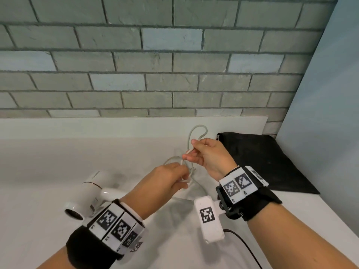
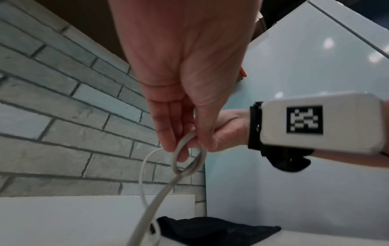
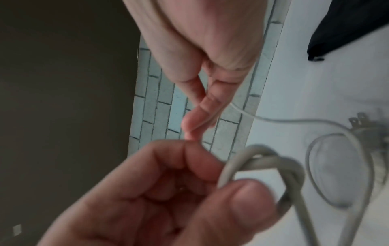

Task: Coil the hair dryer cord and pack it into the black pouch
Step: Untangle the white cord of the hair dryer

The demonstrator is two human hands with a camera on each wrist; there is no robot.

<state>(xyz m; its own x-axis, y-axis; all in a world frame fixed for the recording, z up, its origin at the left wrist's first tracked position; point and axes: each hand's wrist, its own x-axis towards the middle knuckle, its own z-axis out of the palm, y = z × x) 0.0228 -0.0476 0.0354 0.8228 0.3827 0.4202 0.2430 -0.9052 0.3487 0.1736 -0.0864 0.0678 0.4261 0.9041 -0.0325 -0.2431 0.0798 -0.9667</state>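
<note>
Head view: both forearms are raised over the white counter (image 1: 48, 152), hands close together near frame centre. The left hand (image 1: 167, 179) is seen knuckles up, its fingers curled around small loops of the pale grey cord (image 1: 196, 131). The right hand (image 1: 209, 156) is held just at 1 o'clock of the left, wrist turned inward, thumb and forefinger pinching a strand from which a loop rises toward 12 o'clock.

In the left wrist view, a cord (image 2: 179, 159) loop is hooked around the left hand's fingertips (image 2: 168, 141), and one strand drops toward 6 o'clock to the counter. In the right wrist view, the coil is pressed under the left thumb (image 3: 248, 199); a thin strand runs from the right hand's fingers (image 3: 202, 113) toward 4 o'clock, to the plug (image 3: 357, 122) lying on the counter.

The white hair dryer (image 1: 91, 193) lies at 9 o'clock of the left hand, nozzle toward the viewer. The black pouch (image 1: 262, 160) lies flat at 3 o'clock of the right hand, against the brick wall (image 1: 174, 65).
</note>
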